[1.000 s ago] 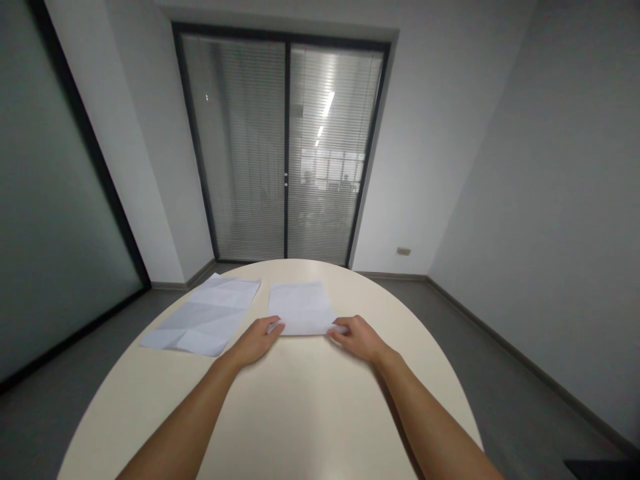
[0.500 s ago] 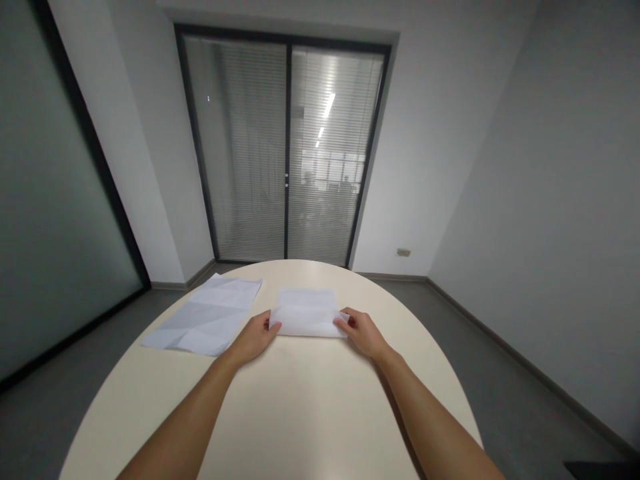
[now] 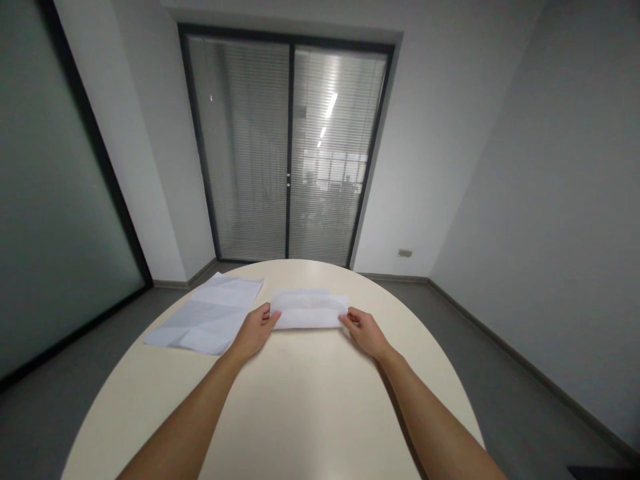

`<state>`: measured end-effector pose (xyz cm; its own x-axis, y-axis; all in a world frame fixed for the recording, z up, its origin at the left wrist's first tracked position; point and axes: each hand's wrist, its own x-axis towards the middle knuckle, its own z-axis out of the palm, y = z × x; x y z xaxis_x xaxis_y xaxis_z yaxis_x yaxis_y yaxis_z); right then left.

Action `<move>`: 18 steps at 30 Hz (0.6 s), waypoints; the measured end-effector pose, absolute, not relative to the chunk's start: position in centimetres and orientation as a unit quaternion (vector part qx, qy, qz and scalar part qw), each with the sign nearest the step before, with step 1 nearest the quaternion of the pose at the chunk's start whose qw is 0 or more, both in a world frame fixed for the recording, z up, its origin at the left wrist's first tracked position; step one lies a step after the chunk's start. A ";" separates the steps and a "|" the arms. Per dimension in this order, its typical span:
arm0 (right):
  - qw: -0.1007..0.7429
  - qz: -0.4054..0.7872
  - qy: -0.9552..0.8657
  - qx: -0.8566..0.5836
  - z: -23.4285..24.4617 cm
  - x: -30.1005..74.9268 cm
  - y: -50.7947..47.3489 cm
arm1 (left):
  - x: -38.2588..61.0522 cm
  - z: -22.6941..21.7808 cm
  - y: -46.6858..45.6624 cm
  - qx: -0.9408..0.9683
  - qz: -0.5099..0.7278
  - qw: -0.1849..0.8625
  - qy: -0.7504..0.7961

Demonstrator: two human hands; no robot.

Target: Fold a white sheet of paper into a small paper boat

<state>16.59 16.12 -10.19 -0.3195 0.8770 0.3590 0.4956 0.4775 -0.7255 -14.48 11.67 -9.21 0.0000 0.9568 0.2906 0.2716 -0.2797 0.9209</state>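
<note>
A white sheet of paper (image 3: 309, 315), folded into a wide flat strip, is stretched between my two hands over the table. My left hand (image 3: 257, 329) pinches its left end, thumb on top and fingers curled behind. At the opposite end, my right hand (image 3: 364, 330) pinches the near right corner between thumb and fingers. A second layer of the paper shows just beyond the strip's far edge. Left of my left hand lies a larger creased white sheet (image 3: 210, 313), spread out on the table with fold lines across it.
The round cream table (image 3: 300, 407) spans the space before me. Beyond its far edge stands a dark-framed glass door (image 3: 289, 153) with blinds. A frosted glass panel (image 3: 60, 200) rises at left, and a wall socket (image 3: 405, 253) sits low on the back wall.
The held paper now looks narrower front to back, its near edge slightly farther from me. Its far edge has turned toward me, and both hands still grip the ends.
</note>
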 end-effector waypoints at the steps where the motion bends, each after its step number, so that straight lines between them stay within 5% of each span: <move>1: 0.382 0.248 -0.771 -0.445 -10.2 16.6 16.2 | -14.4 -9.0 11.6 0.620 0.508 0.319 0.506; 5: 0.400 0.239 -0.764 -0.447 -10.4 16.6 16.4 | -13.9 -8.7 11.5 0.616 0.512 0.270 0.534; 11: 0.422 0.240 -0.744 -0.459 -10.5 16.8 16.6 | -14.0 -9.8 12.0 0.622 0.505 0.373 0.468; 18: 0.435 0.341 -0.729 -0.404 -11.1 16.5 16.9 | -14.3 -10.2 12.5 0.605 0.504 0.379 0.486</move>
<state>16.51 16.92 -11.09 -0.2946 0.8855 0.3592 0.2922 0.4414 -0.8484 -14.28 12.45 -10.22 0.0198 0.9701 0.2418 0.2058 -0.2406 0.9485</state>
